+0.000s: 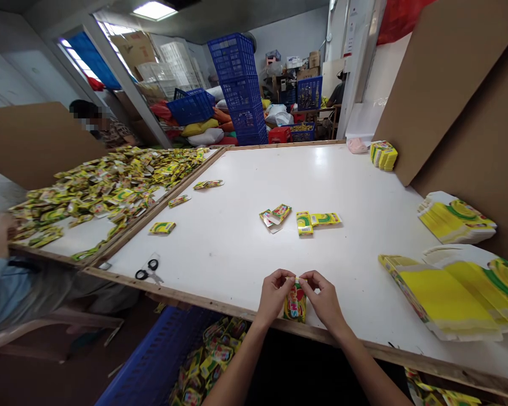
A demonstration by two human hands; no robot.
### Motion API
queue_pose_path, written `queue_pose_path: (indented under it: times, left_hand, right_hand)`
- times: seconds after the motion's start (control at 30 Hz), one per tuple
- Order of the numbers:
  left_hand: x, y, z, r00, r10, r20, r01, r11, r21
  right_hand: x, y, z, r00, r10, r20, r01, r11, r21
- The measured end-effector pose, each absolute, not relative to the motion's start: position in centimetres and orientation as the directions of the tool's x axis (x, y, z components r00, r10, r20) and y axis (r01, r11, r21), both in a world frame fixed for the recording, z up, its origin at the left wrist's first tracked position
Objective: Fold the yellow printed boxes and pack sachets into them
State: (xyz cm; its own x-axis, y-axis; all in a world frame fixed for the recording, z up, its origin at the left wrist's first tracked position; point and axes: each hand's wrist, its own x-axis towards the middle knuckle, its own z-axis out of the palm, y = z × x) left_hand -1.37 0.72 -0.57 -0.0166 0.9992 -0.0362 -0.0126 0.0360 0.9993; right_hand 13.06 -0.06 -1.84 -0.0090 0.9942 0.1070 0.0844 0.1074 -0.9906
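Observation:
A small yellow-and-green box stands at the table's front edge, its printed face toward me. My left hand pinches its top left corner, and my right hand pinches the top right corner. The fingertips of both hands nearly meet over the top edge. Beyond them on the white table lie a few small boxes: an open-ended pair, an upright one and one lying sideways.
Stacks of flat yellow cartons lie at the right. Scissors and loose boxes are at the left. A blue crate with packed boxes sits below the front edge. People work at the left and far back.

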Motion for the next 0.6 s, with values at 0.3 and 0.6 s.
queue_pose_path:
  times: [0.3, 0.6]
  left_hand:
    - [-2.3, -0.4, -0.3, 0.095, 0.993, -0.074, -0.04, 0.078, 0.996]
    - [-4.6, -2.9, 1.3, -0.155, 0.987, 0.038, 0.033, -0.033, 0.999]
  right_hand:
    - [13.3, -1.2, -2.2, -0.058, 0.986, 0.155, 0.106, 0.16, -0.981]
    - [13.7, 2.2, -2.1, -0.089, 0.965, 0.246, 0.274, 0.262, -0.926]
